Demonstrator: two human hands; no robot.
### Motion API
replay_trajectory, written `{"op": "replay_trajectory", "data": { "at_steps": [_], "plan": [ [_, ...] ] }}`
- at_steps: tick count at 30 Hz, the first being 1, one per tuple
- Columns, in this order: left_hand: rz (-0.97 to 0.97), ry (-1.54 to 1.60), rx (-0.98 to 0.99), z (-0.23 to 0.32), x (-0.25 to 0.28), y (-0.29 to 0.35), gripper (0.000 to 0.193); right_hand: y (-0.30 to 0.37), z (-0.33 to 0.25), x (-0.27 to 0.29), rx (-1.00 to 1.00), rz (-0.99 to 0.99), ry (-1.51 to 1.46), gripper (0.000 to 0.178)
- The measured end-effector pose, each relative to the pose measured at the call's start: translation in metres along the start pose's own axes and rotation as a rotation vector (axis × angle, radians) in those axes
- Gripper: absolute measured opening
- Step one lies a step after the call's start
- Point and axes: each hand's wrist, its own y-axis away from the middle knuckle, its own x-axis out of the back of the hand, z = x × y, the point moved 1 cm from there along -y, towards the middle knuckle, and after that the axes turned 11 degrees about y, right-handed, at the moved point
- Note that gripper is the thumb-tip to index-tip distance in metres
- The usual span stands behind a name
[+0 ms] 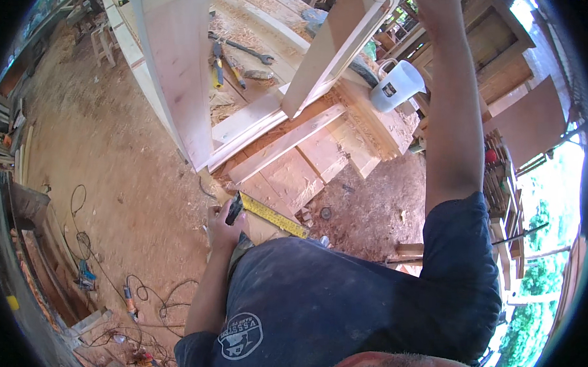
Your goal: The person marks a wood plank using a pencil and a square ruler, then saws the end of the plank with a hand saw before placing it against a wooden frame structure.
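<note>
Down at the lower middle, the left grip [222, 229] is closed around the black handle of a flat yellow-bladed square [273, 215], fingers wrapped about it and the handle poking up past them. The marked blade runs out on the right side of the hand, slanting down toward the dark blue cotton T-shirt [341, 297], so most of the tool lies clear of the fingers. And there's the right arm stretched up high, its grip [425, 0] cut by the top edge beside the pale wooden frame [247, 132]; whether it's wide or narrow, I cannot tell. The frame stands over the plank-built surface [288, 177], just beyond the square, apart from it. Through the frame, curled wood shavings, a dark metal wrench [244, 47] and a pair of yellow-handled pliers [218, 67] lie close together. Off to the right sits a translucent white plastic jug [398, 86], tilted in view, near the raised forearm and well apart from the square.
</note>
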Motion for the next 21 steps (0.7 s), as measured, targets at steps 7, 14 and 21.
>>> {"op": "replay_trajectory", "data": {
  "at_steps": [7, 14, 21],
  "plan": [
    [0.036, -0.02, -0.082, -0.005, -0.001, 0.002, 0.063, 0.008, -0.007, -0.008, 0.033, -0.012, -0.142, 0.03],
    [-0.045, -0.04, 0.027, 0.022, 0.005, -0.004, 0.061, 0.005, 0.0, -0.007, 0.018, -0.004, 0.03, 0.026],
    [-0.05, -0.241, -0.014, 0.036, -0.001, -0.003, 0.06, -0.022, 0.053, 0.0, 0.068, -0.036, 0.103, 0.041]
  ]
}}
